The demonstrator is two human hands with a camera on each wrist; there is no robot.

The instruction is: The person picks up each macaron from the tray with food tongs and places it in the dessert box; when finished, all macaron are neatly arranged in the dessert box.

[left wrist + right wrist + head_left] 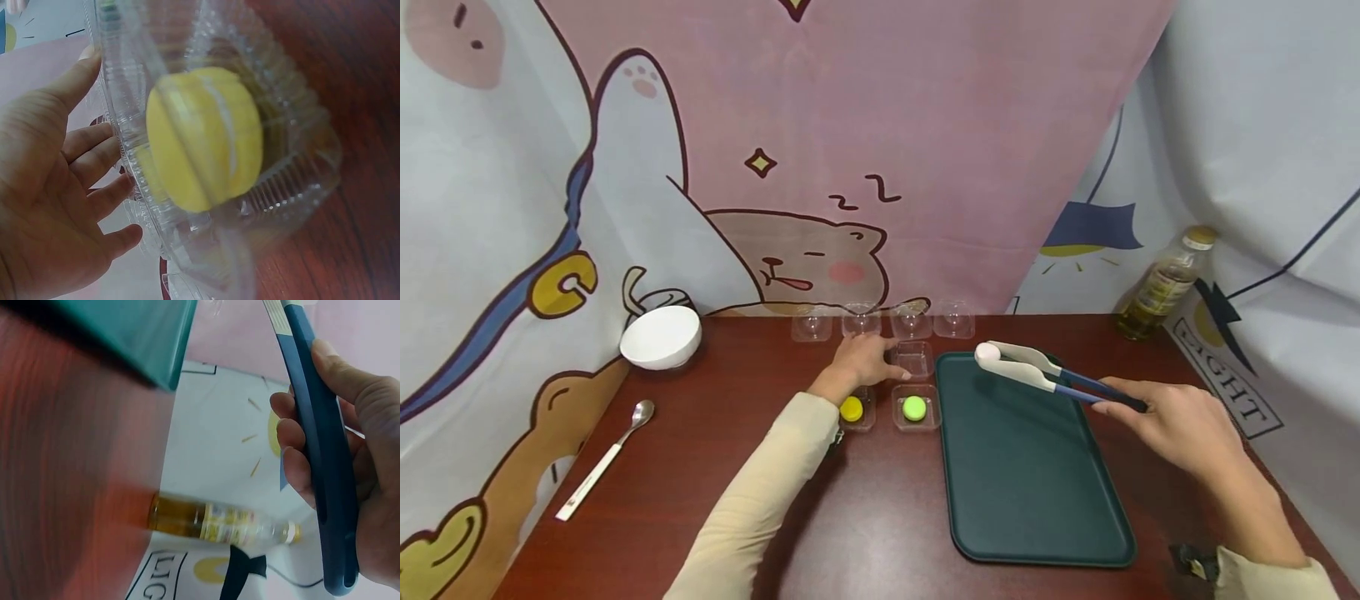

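My right hand [1187, 425] grips tongs [322, 450] with dark blue handles and cream heads. A pale pink round piece [988, 354] sits at the tongs' tips, above the tray's back left corner. My left hand [861, 364] is at a clear plastic box [917, 360], thumb and forefinger spread at its left side. Below that hand, a yellow macaron [206, 137] lies in another clear box [306, 169], which fills much of the left wrist view. Just to its right, a light green macaron [913, 408] lies in its own clear box [929, 423].
A dark green tray [1030, 492] lies under the tongs. Several clear domed lids [955, 320] line the table's back edge. At left are a white bowl [661, 340] and a spoon [602, 462]; an oil bottle [1161, 287] stands at back right, by the hanging cloth [925, 150].
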